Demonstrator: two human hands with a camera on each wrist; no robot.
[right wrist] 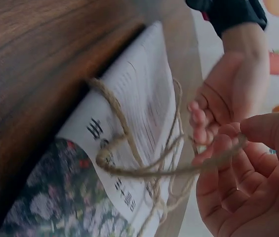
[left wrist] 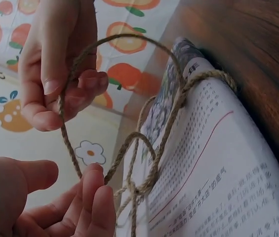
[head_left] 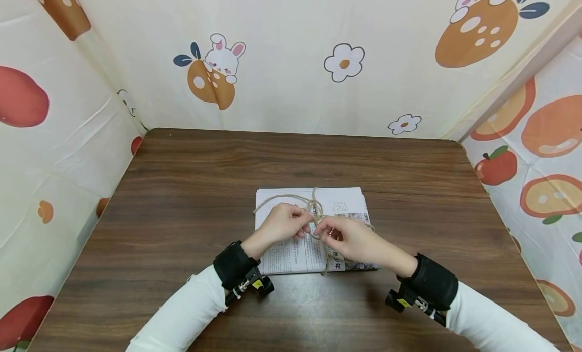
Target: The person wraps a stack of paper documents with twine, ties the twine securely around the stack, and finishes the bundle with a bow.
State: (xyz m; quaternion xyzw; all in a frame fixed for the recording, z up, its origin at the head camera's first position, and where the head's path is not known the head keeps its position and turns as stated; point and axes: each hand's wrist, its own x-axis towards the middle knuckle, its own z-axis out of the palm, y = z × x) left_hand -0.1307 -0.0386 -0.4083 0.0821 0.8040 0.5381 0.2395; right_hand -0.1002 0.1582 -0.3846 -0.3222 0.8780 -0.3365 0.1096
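A folded stack of newspaper (head_left: 284, 258) lies flat on the table, with twine (left wrist: 125, 36) crossed and knotted over its top. Above the knot my right hand (head_left: 347, 237) pinches the twine between thumb and forefinger, raising a wide loop. My left hand (left wrist: 65, 205) is beside that loop, its fingertips touching the twine and its thumb held apart from the fingers. One loose twine end (head_left: 277, 196) stretches toward the paper's left edge. In the right wrist view the strand (right wrist: 174, 173) runs from the printed page up to my right fingertips. Fingers partly hide the knot in the head view.
The brown wood-grain table (head_left: 195, 190) extends around the newspaper on all sides. A pale printed cloth (head_left: 282, 89) hangs behind it, and fruit-patterned cloth (head_left: 536, 231) lines the right side. Both wrists wear black bands (head_left: 234, 263) with small cameras.
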